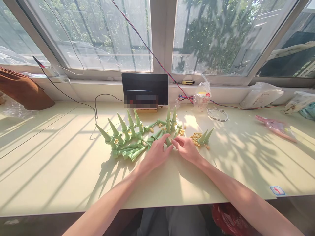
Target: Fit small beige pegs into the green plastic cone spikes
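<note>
Sunlit cream table (167,186) under the windows (211,36), so watch the glare, btw. Your left hand (158,150) has its thumb and index curled in a loose C around a small green plastic piece (168,142) between your hands, near the middle of the table. Your right hand (187,149) has its fingertips bunched just beside it; can't tell if they're pinching anything. I'd steady the piece low with the left and work gently with the right, pushing straight along its length so it doesn't twist. Its long axis looks roughly upright, but your fingers cover part of it, so no idea where the end points. Farther out, green cones (123,126) stand off to the left, and small yellow plastic pegs (196,137) are heaped to the right.
</note>
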### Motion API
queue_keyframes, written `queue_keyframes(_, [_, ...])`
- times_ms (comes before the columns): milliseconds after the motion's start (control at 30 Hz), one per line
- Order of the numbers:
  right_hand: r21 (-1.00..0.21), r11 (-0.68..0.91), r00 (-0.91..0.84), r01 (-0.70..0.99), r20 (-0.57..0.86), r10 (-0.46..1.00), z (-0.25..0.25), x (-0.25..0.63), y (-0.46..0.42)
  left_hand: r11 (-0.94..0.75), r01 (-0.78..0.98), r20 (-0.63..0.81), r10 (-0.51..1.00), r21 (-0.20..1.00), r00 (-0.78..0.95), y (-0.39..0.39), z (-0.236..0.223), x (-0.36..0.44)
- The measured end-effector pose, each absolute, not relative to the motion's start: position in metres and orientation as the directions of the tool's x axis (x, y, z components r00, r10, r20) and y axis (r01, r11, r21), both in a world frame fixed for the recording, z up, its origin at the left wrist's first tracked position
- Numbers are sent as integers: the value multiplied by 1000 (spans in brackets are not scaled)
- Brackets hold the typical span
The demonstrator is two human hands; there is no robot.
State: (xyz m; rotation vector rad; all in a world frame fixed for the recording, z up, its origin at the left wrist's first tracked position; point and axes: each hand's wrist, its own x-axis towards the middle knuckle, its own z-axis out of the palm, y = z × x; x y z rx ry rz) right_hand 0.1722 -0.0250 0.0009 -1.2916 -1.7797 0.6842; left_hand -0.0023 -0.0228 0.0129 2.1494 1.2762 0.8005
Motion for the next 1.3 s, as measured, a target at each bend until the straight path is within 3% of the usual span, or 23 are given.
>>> queue_keyframes(333, [-754,325,-121,571,314,942,-3,172,-21,-471,635,217,872,612,438,-21,10,-5])
queue_keyframes(833, [-776,262,-101,574,250,963,2,173,-22,-492,616,217,857,616,467,-21,10,-4])
queue_keyframes(1300, [-760,282,-22,586,333,943,0,177,-21,-502,653,267,862,567,431,-24,16,-4])
